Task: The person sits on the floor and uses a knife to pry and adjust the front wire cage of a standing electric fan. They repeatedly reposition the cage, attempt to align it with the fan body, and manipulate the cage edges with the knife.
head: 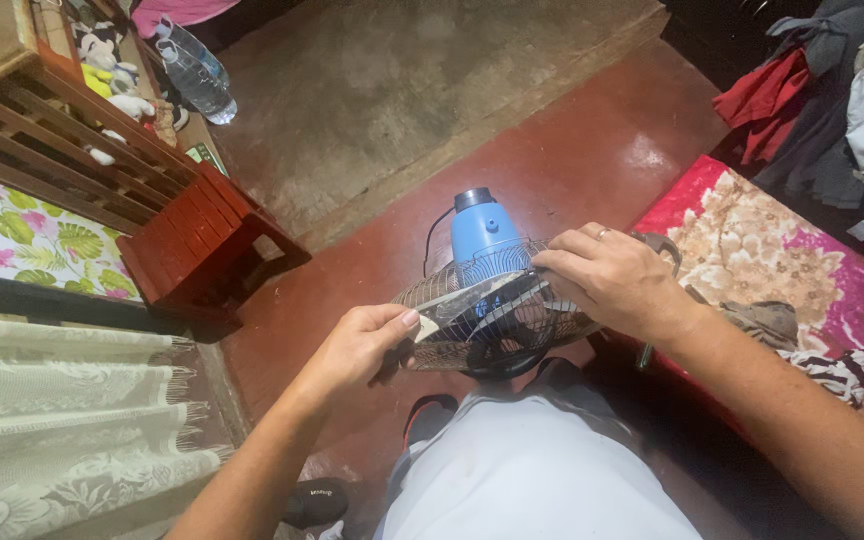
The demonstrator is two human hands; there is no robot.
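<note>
Fan [492,300] stands on the floor [572,160]. Left of fan: wooden bench [182,225], with bottle [195,72] behind it. Right of fan: mat [782,260]. Clothes pile [832,90] lies behind the mat.

Both forearms are bare — no sleeves, watch or bracelet show on either. The right hand [612,280] wears a thin, pale metal ring [603,234] on one of its fingers, while the left hand [357,347] carries no jewellery, its thumbnail short and plain. Lower down, the person wears a light grey-white garment [532,475] over the lap — smooth and unpatterned.
</note>
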